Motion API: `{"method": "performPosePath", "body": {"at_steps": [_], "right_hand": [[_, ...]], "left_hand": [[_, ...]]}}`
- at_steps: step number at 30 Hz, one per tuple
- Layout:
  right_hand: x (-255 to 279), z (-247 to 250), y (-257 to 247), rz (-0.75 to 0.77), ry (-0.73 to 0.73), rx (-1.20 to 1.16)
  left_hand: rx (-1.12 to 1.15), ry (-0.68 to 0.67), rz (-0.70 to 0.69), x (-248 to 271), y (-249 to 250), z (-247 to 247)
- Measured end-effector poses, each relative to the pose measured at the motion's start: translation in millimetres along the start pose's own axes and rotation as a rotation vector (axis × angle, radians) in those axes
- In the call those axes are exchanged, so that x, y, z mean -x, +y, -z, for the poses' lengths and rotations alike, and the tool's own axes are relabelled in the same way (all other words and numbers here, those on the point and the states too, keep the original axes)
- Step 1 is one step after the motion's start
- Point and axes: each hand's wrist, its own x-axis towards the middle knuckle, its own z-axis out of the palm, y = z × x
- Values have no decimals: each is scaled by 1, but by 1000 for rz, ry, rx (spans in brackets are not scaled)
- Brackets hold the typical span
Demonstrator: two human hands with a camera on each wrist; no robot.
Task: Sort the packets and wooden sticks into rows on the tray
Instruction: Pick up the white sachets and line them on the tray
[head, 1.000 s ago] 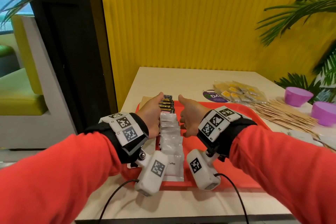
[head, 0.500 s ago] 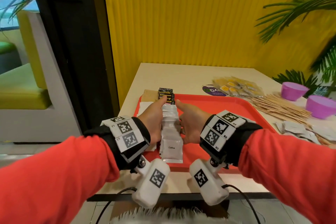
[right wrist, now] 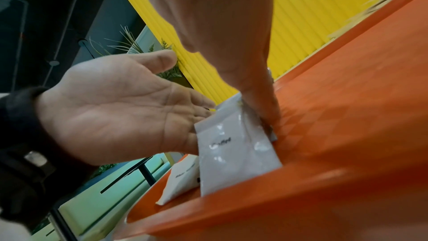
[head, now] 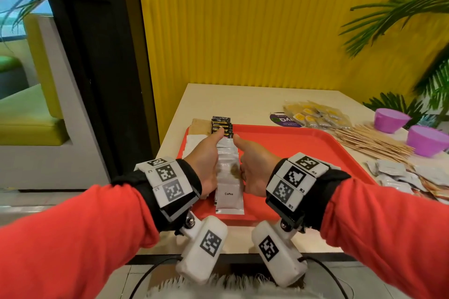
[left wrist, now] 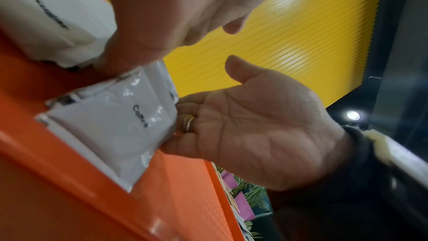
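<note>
Two hands work together on one row: the left hand (head: pixel 206 165) and the right hand (head: pixel 255 167) stand on edge on either side of the white coffee packets (head: pixel 229 198), palms facing each other, fingers straight and pressed against the long sides of the row. Neither grip pinches anything; both are flat and spread, thumbs pointing away from the person. This row lies at the left part of the red tray (head: pixel 303 153), with black packets (head: pixel 221 125) continuing it at the far end and another white row (head: pixel 194 143) just beside it on the left. The wooden sticks (head: pixel 371 141), the yellow packets (head: pixel 315 116) and some grey packets (head: pixel 398 175) wait on the surface to the right of the tray. To do this step well, I think the palms should push with equal, light force and slide along the row, so that the packets become straight and do not climb over each other or bend.
</note>
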Motion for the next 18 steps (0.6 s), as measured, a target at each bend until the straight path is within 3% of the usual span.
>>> {"method": "performPosePath", "body": {"at_steps": [5,8,13,18], "right_hand": [[17,10,-11,22,-17,80],[23,21,-28,29,29,269],[23,56,-62,237,195,600],[11,101,-93,357,284,585]], "left_hand": [[-102,92,-73,6,14,0],[-244,162,-129,11,30,-9],[-346,164,-195,2,66,-31],[-487,131,-234,-30,95,-75]]}}
